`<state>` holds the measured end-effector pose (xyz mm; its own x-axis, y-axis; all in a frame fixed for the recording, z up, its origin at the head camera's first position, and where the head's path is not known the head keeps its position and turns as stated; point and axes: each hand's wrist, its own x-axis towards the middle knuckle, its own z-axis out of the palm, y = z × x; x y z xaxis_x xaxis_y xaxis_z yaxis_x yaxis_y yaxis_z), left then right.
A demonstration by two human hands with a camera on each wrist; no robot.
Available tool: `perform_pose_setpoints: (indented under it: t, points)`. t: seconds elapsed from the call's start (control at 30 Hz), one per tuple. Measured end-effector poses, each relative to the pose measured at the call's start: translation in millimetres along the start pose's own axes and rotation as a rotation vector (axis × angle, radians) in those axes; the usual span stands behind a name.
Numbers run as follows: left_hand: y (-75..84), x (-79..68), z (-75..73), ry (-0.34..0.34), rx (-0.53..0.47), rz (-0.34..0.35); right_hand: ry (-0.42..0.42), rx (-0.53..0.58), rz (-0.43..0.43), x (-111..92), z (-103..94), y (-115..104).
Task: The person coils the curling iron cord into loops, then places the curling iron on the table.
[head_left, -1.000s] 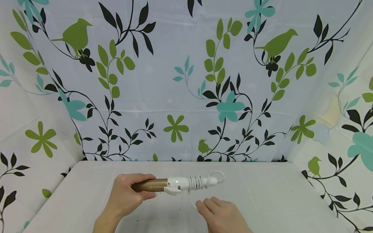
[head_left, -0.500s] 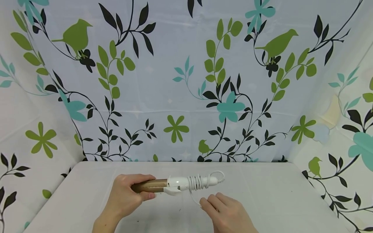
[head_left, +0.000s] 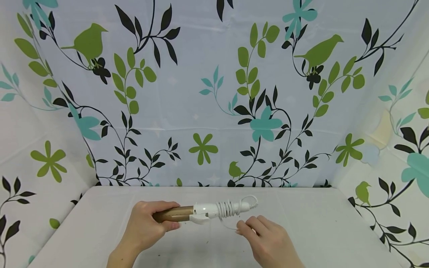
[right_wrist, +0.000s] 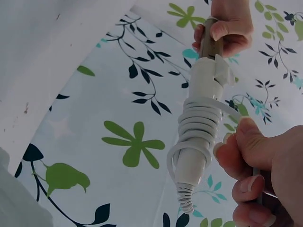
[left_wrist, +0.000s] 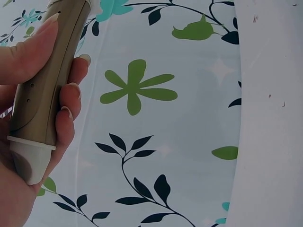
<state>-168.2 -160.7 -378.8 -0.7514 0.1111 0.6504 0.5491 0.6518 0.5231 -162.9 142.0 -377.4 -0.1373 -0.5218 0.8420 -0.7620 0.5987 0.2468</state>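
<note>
A curling iron point(head_left: 205, 210) with a gold barrel and white handle lies level above the white table in the head view. My left hand point(head_left: 147, 223) grips its gold barrel point(left_wrist: 49, 75), thumb on one side and fingers on the other; a pale cap point(left_wrist: 31, 161) shows at the barrel's end. Several turns of white cord point(right_wrist: 201, 122) are wound round the handle, with a loop near the ribbed cord sleeve point(right_wrist: 185, 198). Below and right of the handle, my right hand point(head_left: 266, 240) pinches the cord between thumb and fingers; a short stretch runs from the coil to them.
The white tabletop point(head_left: 318, 219) spreads beneath both hands, with a few small dark specks on it. Behind it hangs a patterned cloth point(head_left: 181, 111) with green birds, leaves and flowers, which continues along both sides.
My right hand has moved to the right and slightly up with the cord pinched in it, and the loose stretch swings right with it. The left hand and curling iron stay nearly still.
</note>
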Motion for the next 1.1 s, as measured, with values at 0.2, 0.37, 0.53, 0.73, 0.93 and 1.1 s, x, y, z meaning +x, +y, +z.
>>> perform_pose_setpoints:
  t: [0.2, 0.37, 0.53, 0.73, 0.93, 1.1]
  points:
    - [-2.8, -0.9, -1.1, 0.003, 0.022, 0.004, 0.032, -0.011, 0.051, 1.5, 1.9, -0.2]
    - [-3.8, -1.7, -3.2, -0.018, 0.024, -0.016, 0.112, -0.051, 0.094, 6.6, 1.8, -3.1]
    - [-4.2, -1.9, -5.2, -0.039, 0.012, -0.03, 0.216, -0.066, 0.139, 12.1, 1.4, -3.1]
    - [-6.9, -1.6, 1.6, -0.067, -0.025, 0.006, 0.219, -0.043, 0.029, 20.3, -0.1, 1.0]
    - [-6.9, -3.4, 6.1, -0.054, -0.02, 0.049, 0.137, -0.012, -0.018, 35.9, 2.8, 6.9]
    - [-8.6, -3.1, 4.1, -0.02, -0.004, 0.093, 0.075, 0.0, 0.029, 46.5, 7.1, 12.8]
